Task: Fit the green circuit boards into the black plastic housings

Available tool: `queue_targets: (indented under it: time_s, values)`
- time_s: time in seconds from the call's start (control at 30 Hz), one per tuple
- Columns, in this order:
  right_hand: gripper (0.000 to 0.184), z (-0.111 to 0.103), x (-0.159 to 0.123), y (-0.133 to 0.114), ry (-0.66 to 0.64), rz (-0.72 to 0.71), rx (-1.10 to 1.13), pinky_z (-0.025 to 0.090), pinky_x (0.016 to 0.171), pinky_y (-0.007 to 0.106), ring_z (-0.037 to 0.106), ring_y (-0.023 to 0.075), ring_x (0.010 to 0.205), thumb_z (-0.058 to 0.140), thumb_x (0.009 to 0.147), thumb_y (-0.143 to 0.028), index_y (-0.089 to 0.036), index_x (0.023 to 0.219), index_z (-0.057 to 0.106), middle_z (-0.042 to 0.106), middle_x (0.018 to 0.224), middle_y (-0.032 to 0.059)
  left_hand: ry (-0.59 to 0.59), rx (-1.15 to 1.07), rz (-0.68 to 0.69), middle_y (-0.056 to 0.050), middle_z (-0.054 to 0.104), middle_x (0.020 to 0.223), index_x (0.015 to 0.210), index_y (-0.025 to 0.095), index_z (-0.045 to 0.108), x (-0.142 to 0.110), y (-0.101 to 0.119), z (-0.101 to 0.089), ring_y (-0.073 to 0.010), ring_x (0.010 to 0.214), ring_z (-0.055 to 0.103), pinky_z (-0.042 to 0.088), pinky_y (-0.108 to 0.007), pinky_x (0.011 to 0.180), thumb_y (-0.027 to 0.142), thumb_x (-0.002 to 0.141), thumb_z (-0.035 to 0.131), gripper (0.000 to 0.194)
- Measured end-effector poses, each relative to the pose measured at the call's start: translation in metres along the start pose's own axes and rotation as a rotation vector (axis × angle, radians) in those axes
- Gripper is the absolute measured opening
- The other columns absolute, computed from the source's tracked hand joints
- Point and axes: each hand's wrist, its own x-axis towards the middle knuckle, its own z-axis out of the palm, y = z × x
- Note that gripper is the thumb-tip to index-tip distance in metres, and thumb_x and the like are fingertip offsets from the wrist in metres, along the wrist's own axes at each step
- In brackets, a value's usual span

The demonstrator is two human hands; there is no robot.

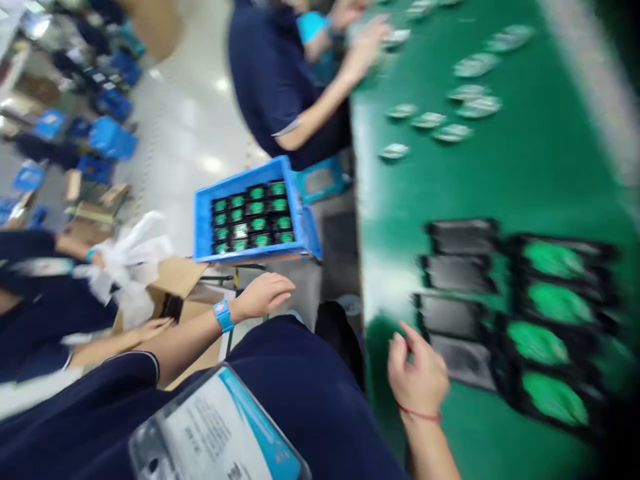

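My left hand (264, 295), with a blue band at the wrist, hangs in the air near the front of a blue crate (245, 256); its fingers are loosely stretched and hold nothing. In the crate sit rows of small black trays with green round pieces. Over the edge of the green table (395, 247) is my right hand (419, 373), a red string round its wrist, index finger out and nothing in its grasp. Close to its right lie several grey-topped black trays (457, 317). Beyond them stand several black trays with green oval pieces (555, 310).
Small pale oval pieces (453, 133) are scattered over the far part of the table. A co-worker (270, 80) sits at its far edge. At left, another person handles a white plastic bag (123, 263) over a cardboard box (180, 277). A blue stool (320, 180) stands behind the crate.
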Motion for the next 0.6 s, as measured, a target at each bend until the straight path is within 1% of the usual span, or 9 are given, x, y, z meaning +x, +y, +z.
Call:
queue_targets:
  time_s: [0.1,0.17,0.23,0.3,0.33,0.4,0.47,0.53,0.6]
  values:
    - [0.038,0.023,0.016,-0.038,-0.079,-0.15,0.059,0.047,0.07,0.034,0.062,0.0229,0.074,0.043,0.086,-0.035,-0.011,0.107,0.065,0.069,0.088,0.0132,0.407,-0.065,-0.454,-0.007,0.067,0.101,0.105,0.017,0.063,-0.102,-0.047,-0.01,-0.0162,0.098,0.06,0.048,-0.03,0.088,0.023,0.093,0.041,0.025]
    - [0.037,0.032,0.022,-0.07,-0.194,-0.271,0.079,0.048,0.071,0.035,0.062,0.0236,0.075,0.043,0.086,-0.035,-0.013,0.108,0.064,0.069,0.089,0.0122,0.617,-0.085,-0.704,-0.007,0.067,0.098,0.102,0.017,0.063,-0.174,-0.063,-0.002,-0.0162,0.095,0.06,0.048,-0.03,0.088,0.021,0.093,0.04,0.025]
    - [0.036,0.041,0.026,-0.104,-0.325,-0.422,0.084,0.05,0.071,0.036,0.063,0.0237,0.075,0.043,0.085,-0.035,-0.014,0.106,0.065,0.069,0.089,0.012,0.734,-0.11,-0.944,-0.007,0.066,0.096,0.1,0.017,0.063,-0.239,-0.066,0.016,-0.0163,0.093,0.06,0.048,-0.03,0.087,0.02,0.092,0.04,0.024]
    - [0.036,0.05,0.029,-0.136,-0.45,-0.576,0.089,0.05,0.073,0.037,0.063,0.0243,0.077,0.043,0.084,-0.036,-0.013,0.103,0.065,0.069,0.091,0.0128,0.77,-0.172,-1.177,-0.006,0.066,0.097,0.097,0.018,0.063,-0.291,-0.063,0.04,-0.0166,0.093,0.06,0.048,-0.03,0.087,0.019,0.091,0.042,0.022]
    - [0.036,0.055,0.029,-0.151,-0.502,-0.636,0.091,0.05,0.075,0.037,0.064,0.0246,0.079,0.042,0.084,-0.036,-0.014,0.102,0.065,0.069,0.093,0.013,0.762,-0.224,-1.27,-0.005,0.066,0.097,0.096,0.018,0.064,-0.311,-0.062,0.053,-0.0167,0.093,0.06,0.048,-0.03,0.087,0.019,0.09,0.043,0.022]
    - [0.036,0.066,0.029,-0.181,-0.572,-0.721,0.096,0.05,0.078,0.038,0.064,0.0251,0.084,0.042,0.084,-0.036,-0.015,0.103,0.065,0.068,0.098,0.0131,0.73,-0.344,-1.394,-0.005,0.066,0.098,0.092,0.019,0.065,-0.339,-0.064,0.076,-0.0169,0.093,0.06,0.047,-0.029,0.088,0.018,0.089,0.044,0.021]
    - [0.035,0.075,0.025,-0.206,-0.602,-0.774,0.103,0.05,0.08,0.038,0.064,0.0249,0.087,0.042,0.085,-0.036,-0.016,0.104,0.064,0.067,0.1,0.0126,0.724,-0.444,-1.446,-0.005,0.066,0.099,0.091,0.018,0.065,-0.355,-0.074,0.093,-0.0168,0.094,0.06,0.047,-0.029,0.089,0.018,0.088,0.044,0.021]
    - [0.035,0.081,0.016,-0.225,-0.609,-0.796,0.105,0.05,0.081,0.038,0.063,0.0244,0.088,0.043,0.085,-0.035,-0.016,0.105,0.064,0.067,0.1,0.0122,0.711,-0.491,-1.45,-0.005,0.066,0.102,0.096,0.017,0.064,-0.36,-0.091,0.103,-0.0166,0.095,0.06,0.047,-0.028,0.088,0.019,0.089,0.043,0.022]
    - [0.035,0.082,0.005,-0.234,-0.638,-0.805,0.1,0.049,0.082,0.037,0.063,0.0238,0.088,0.042,0.086,-0.036,-0.016,0.105,0.064,0.067,0.1,0.0119,0.649,-0.493,-1.419,-0.005,0.066,0.105,0.102,0.017,0.063,-0.358,-0.113,0.108,-0.0165,0.096,0.06,0.047,-0.028,0.089,0.019,0.09,0.042,0.024]
